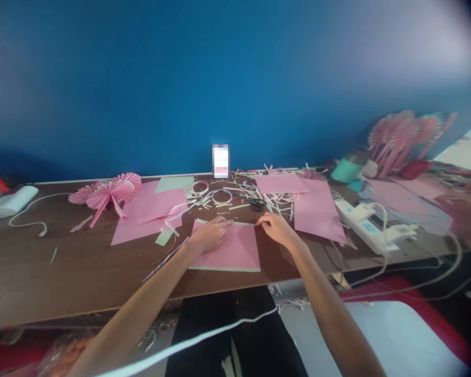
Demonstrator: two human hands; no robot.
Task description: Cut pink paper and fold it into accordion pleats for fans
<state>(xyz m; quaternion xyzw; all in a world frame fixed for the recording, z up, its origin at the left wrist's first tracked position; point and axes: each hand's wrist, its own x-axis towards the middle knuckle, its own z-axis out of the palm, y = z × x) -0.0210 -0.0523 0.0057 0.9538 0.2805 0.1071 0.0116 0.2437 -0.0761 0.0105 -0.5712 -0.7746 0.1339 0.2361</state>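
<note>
A pink paper sheet (235,250) lies on the brown table (63,272) right in front of me, over a pale green sheet whose edge shows beneath it. My left hand (211,234) rests on the sheet's upper left part, fingers curled and pressed down on the paper. My right hand (277,229) sits at the sheet's upper right corner, fingers bent and pinching its far edge. A thin stick or ruler (165,260) lies slanted just left of my left wrist.
More pink sheets (317,209) lie to the right and pink sheets (151,209) to the left. Folded pink paper fans (105,193) sit far left, more fans (404,133) far right. Paper strips and tape rings (222,196) litter the middle. A white power strip (367,225) with cables lies right.
</note>
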